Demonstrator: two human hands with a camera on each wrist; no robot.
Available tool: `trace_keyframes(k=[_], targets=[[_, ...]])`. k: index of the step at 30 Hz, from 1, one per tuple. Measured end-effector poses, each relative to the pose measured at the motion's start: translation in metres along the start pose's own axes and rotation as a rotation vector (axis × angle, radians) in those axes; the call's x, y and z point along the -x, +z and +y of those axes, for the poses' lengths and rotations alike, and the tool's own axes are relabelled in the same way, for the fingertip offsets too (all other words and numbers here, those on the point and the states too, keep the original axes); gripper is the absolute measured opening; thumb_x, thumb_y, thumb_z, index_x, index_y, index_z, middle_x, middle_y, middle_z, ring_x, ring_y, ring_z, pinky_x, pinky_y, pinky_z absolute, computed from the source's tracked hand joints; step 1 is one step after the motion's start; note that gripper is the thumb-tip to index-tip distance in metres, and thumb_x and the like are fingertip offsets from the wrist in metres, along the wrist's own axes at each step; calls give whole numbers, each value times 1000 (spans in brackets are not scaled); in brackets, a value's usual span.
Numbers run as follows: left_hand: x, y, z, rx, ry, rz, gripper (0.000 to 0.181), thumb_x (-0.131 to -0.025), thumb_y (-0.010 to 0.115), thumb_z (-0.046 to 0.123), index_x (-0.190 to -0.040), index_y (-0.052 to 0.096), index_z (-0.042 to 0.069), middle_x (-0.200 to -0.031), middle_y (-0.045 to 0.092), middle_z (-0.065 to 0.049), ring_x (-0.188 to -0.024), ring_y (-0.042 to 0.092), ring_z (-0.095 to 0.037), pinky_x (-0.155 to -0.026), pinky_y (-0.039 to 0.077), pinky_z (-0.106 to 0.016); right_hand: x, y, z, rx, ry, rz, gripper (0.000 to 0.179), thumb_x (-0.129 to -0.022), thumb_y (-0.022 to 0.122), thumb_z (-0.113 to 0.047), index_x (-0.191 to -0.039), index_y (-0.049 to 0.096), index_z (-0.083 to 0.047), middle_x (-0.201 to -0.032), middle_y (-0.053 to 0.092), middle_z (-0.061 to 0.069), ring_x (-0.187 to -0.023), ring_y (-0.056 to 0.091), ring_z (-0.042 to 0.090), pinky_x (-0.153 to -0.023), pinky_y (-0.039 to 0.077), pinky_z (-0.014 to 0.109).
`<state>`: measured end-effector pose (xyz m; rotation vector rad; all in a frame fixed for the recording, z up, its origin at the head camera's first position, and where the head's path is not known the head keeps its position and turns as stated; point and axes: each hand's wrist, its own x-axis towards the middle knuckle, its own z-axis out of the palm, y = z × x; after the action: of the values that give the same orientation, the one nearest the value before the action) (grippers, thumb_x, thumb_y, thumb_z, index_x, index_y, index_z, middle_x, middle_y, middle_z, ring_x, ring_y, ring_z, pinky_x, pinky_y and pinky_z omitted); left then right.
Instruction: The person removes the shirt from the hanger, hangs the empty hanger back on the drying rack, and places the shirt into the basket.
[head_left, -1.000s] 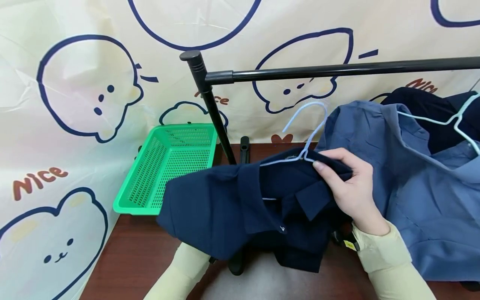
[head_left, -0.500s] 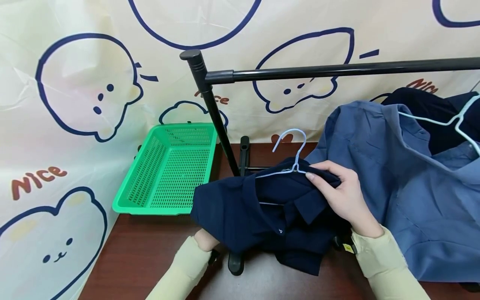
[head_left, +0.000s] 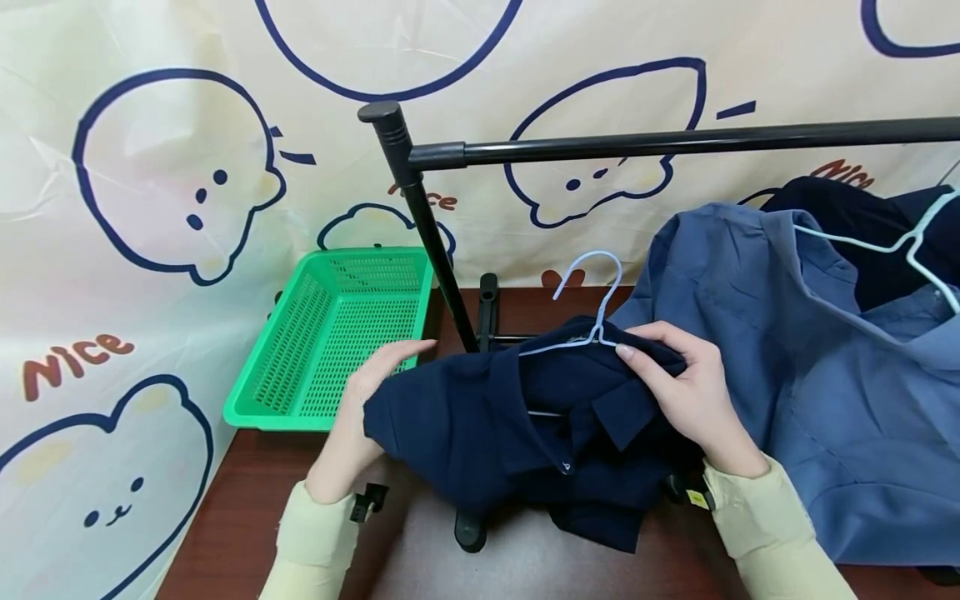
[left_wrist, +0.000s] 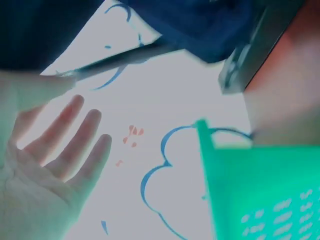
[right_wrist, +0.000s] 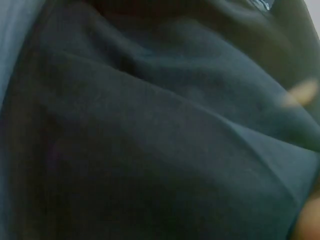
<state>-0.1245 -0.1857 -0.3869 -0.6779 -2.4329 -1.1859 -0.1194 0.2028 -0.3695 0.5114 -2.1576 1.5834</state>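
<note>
A dark navy shirt (head_left: 450, 425) hangs on a light blue hanger (head_left: 600, 325), whose hook points up below the rack's bar. At the collar's right side my right hand (head_left: 693, 396) pinches the shirt together with the hanger's shoulder, thumb in front. My left hand (head_left: 356, 417) is left of the shirt's sleeve, in front of the green basket; its fingers look straight and spread in the left wrist view, holding nothing. Navy cloth fills most of the right wrist view, with a blurred fingertip (right_wrist: 302, 92) at its right side.
A black clothes rack (head_left: 600, 148) stands over the brown table (head_left: 247, 508). To the left is the green basket (head_left: 360, 358). A blue shirt (head_left: 750, 308) on a pale green hanger (head_left: 911, 237) hangs at right, with a dark garment (head_left: 892, 267) behind it. A patterned sheet (head_left: 187, 333) covers the back.
The navy shirt and hanger have come down and slightly left in my right hand. My left hand has come out from beneath the shirt and moved up and left beside the sleeve.
</note>
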Motion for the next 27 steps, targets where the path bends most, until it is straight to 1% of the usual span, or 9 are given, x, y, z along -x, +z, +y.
trace_keyframes(k=[2, 5, 7, 9, 11, 16, 23, 25, 27], targets=[[0, -5, 0, -10, 8, 64, 45, -100, 61, 0, -141, 62, 18, -137, 61, 3, -125, 56, -19, -102, 44, -35, 1, 1, 0, 5, 6, -10, 22, -91, 72, 5, -111, 75, -3, -102, 73, 3, -90, 66, 14, -79, 51, 22], [-2, -18, 2, 2, 5, 223, 37, -101, 61, 1, -136, 66, 14, -128, 67, 1, -116, 62, -19, -96, 46, -28, 2, 3, 0, 0, 12, -23, 21, -92, 72, 3, -111, 76, -5, -103, 73, 3, -91, 66, 15, -80, 51, 23], [-1, -24, 8, 26, -18, 276, 34, -103, 59, 5, -135, 67, 15, -125, 69, 2, -113, 63, -19, -95, 46, -27, 2, 5, 1, -7, 15, -30, 21, -92, 72, 3, -111, 76, -6, -103, 73, 4, -92, 66, 16, -80, 51, 22], [-1, -27, 15, 51, -21, 289, 33, -103, 60, 7, -134, 67, 17, -123, 70, 3, -113, 63, -18, -95, 46, -27, 2, 6, 2, -8, 12, -38, 22, -92, 73, 3, -111, 76, -7, -104, 73, 5, -93, 66, 16, -81, 51, 23], [-1, -26, 23, 51, 5, 267, 36, -101, 62, 6, -135, 67, 18, -124, 70, 2, -115, 63, -19, -98, 45, -29, 2, 9, 4, -6, 6, -43, 23, -92, 73, 3, -112, 76, -8, -105, 74, 5, -95, 66, 16, -82, 51, 23], [-2, -14, 38, -48, 97, 127, 39, -97, 69, 11, -135, 67, 15, -131, 66, 3, -124, 58, -20, -105, 42, -37, 1, 22, 7, 33, -19, -49, 26, -90, 74, 3, -113, 76, -9, -109, 74, 2, -101, 66, 12, -86, 51, 25], [-1, 9, 50, -197, 115, -97, 37, -101, 66, 25, -138, 64, 19, -132, 64, 6, -122, 58, -16, -102, 45, -41, -5, 38, 6, 73, -41, -61, 27, -92, 76, -4, -116, 75, -15, -113, 73, -3, -106, 66, 11, -90, 50, 26], [-1, 15, 50, -214, 117, -108, 35, -102, 64, 22, -137, 64, 19, -127, 66, 6, -116, 60, -14, -97, 48, -39, -6, 40, 5, 73, -39, -70, 26, -92, 76, -6, -116, 76, -17, -112, 73, -5, -104, 66, 11, -88, 51, 26], [-1, 21, 48, -219, 117, -80, 34, -102, 64, 18, -136, 65, 20, -122, 68, 6, -109, 63, -13, -88, 52, -37, -6, 41, 4, 76, -38, -78, 24, -93, 76, -9, -115, 76, -19, -112, 73, -7, -102, 67, 11, -86, 51, 26]])
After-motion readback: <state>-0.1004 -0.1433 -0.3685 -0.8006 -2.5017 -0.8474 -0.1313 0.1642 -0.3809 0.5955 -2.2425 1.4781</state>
